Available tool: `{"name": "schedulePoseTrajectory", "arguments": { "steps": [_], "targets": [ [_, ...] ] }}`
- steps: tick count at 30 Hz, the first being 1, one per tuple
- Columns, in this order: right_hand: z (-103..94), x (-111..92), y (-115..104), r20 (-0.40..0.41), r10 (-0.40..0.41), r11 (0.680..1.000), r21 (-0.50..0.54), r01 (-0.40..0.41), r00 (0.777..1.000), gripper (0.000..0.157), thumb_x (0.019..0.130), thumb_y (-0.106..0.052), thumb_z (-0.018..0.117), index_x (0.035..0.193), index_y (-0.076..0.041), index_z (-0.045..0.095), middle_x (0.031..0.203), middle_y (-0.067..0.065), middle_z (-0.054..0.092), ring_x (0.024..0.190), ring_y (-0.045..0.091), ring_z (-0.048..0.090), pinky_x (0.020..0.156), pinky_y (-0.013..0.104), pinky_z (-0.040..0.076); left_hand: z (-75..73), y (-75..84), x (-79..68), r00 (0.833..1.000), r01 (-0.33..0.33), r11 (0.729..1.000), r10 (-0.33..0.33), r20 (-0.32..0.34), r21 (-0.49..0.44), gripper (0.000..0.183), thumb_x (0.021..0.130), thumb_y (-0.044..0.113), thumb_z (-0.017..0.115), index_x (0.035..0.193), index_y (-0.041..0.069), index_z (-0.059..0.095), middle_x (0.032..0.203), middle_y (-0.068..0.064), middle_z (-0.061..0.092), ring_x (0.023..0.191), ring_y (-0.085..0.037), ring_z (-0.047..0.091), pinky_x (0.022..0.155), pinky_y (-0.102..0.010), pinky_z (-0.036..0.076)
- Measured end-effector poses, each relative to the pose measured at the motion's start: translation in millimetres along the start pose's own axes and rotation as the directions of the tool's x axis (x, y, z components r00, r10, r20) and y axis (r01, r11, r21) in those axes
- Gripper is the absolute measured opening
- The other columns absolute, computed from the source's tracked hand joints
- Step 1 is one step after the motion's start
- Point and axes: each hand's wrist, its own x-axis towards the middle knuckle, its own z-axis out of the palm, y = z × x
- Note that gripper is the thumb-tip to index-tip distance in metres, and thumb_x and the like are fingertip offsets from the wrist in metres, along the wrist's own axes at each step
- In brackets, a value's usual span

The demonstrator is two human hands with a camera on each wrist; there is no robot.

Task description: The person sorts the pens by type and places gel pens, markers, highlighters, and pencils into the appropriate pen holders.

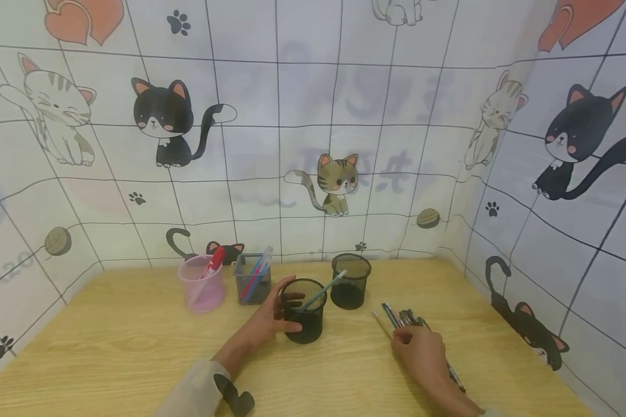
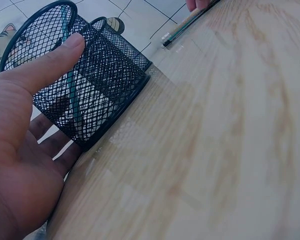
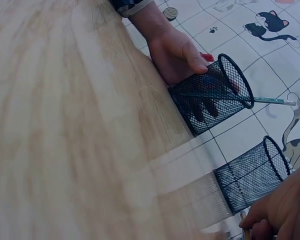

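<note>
My left hand (image 1: 263,321) grips a black mesh pen cup (image 1: 309,328) from its left side, thumb in front and fingers behind. The cup stands upright, and a green pencil (image 1: 327,288) leans in it with its eraser end above the rim. To the right, my right hand (image 1: 422,354) is low over a bunch of pens and pencils (image 1: 409,317) lying on the table. Its thumb and fingers are curled at a yellow pencil (image 1: 382,324) and seem to pinch it; the right wrist view shows this contact only partly. The palm hides much of the bunch.
A second black mesh cup (image 1: 349,294) stands behind, between my hands. At the back left are a pink cup (image 1: 203,289) with a red marker (image 1: 216,260) and a square grey mesh holder (image 1: 254,286) with several pens. Cat-patterned walls (image 1: 250,197) border the wooden table (image 1: 135,347).
</note>
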Motion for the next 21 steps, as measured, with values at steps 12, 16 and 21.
{"name": "schedulePoseTrajectory", "arguments": {
  "steps": [12, 16, 21],
  "targets": [
    [-20.1, 4.3, -13.5, -0.002, -0.006, 0.994, 0.11, 0.006, 1.0, 0.015, 0.084, -0.005, 0.068, 0.097, 0.003, 0.072, 0.083, 0.013, 0.07, 0.04, 0.008, 0.041, 0.036, 0.021, 0.035, -0.1, -0.4, 0.1, 1.0, 0.001, 1.0, -0.001, -0.003, 0.007, 0.097, 0.079, -0.002, 0.075, 0.152, 0.019, 0.013, 0.141, -0.031, 0.037, 0.13, -0.045, 0.037, 0.105, -0.057, 0.028],
    [-29.5, 9.0, -20.0, -0.001, -0.027, 0.989, 0.142, 0.027, 1.0, 0.015, 0.086, -0.007, 0.068, 0.097, 0.002, 0.073, 0.085, 0.013, 0.071, 0.04, 0.008, 0.042, 0.038, 0.022, 0.036, -0.6, -0.6, 1.0, 1.0, -0.015, 1.0, 0.015, -0.001, 0.016, 0.098, 0.078, -0.002, 0.076, 0.152, 0.017, 0.013, 0.14, -0.032, 0.037, 0.129, -0.046, 0.037, 0.104, -0.057, 0.029],
    [-43.0, 16.1, -36.7, -0.001, 0.013, 0.98, 0.197, -0.012, 1.0, 0.022, 0.087, -0.012, 0.064, 0.103, 0.001, 0.071, 0.082, 0.009, 0.07, 0.054, 0.013, 0.057, 0.044, 0.025, 0.043, -1.1, -0.9, 0.5, 1.0, -0.025, 0.999, 0.025, 0.001, 0.02, 0.098, 0.078, -0.002, 0.076, 0.152, 0.018, 0.013, 0.14, -0.033, 0.037, 0.129, -0.046, 0.037, 0.104, -0.058, 0.029]
  ]
}}
